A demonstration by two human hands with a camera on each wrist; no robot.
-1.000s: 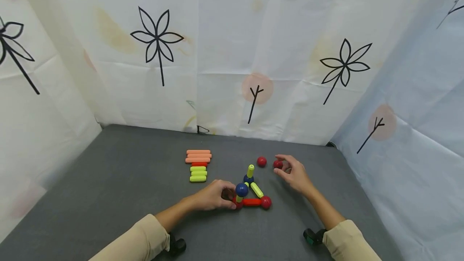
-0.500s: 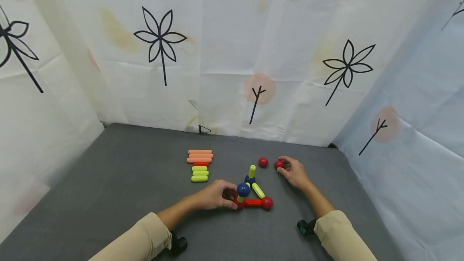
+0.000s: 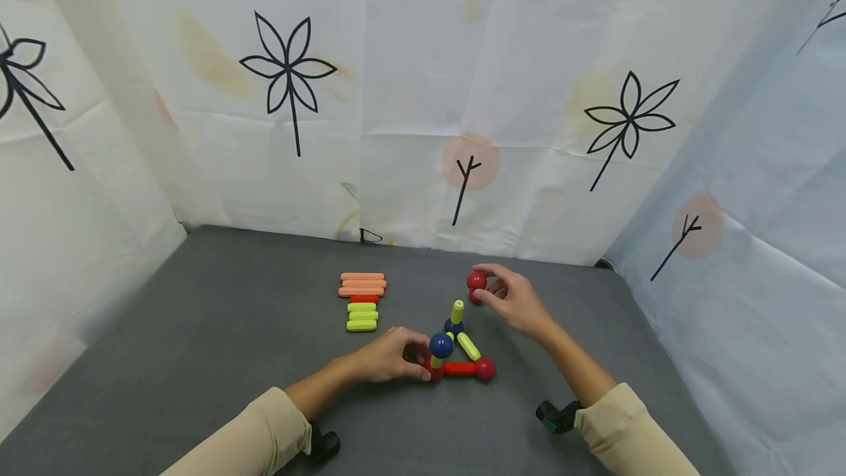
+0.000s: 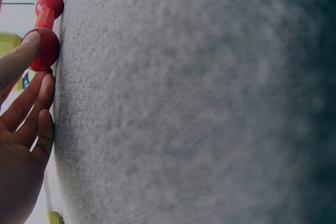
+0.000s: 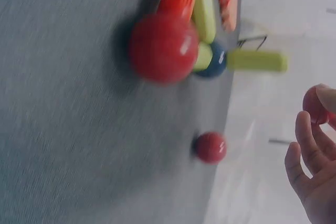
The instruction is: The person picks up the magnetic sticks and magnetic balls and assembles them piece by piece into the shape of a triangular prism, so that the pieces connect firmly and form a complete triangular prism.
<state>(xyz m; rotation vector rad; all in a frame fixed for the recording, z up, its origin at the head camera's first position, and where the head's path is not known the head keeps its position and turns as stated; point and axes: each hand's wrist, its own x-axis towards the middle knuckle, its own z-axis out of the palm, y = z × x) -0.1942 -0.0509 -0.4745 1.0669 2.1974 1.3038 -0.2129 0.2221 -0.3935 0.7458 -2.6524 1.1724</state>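
Observation:
A small triangle of balls and rods lies on the dark grey table. My left hand (image 3: 390, 357) grips the red ball (image 4: 46, 51) at its near-left corner. From that corner a short yellow-green rod stands up, capped by a blue ball (image 3: 440, 345). A red rod (image 3: 459, 369) runs to another red ball (image 3: 485, 369). At the far corner an upright yellow-green rod (image 3: 457, 311) rises from a second blue ball (image 3: 454, 327). My right hand (image 3: 518, 303) pinches a loose red ball (image 5: 314, 105), lifted off the table. Below it another red ball (image 5: 210, 147) rests on the table.
Left of the triangle lie stacked rows of rods: several orange rods (image 3: 361, 284), one red rod (image 3: 363, 299) and several yellow-green rods (image 3: 361, 316). White patterned cloth (image 3: 410, 94) walls the table's back and sides.
My right hand has closed on the right-hand loose red ball, raised it and carried it left, above the other loose ball. My left hand has stayed at the triangle's corner.

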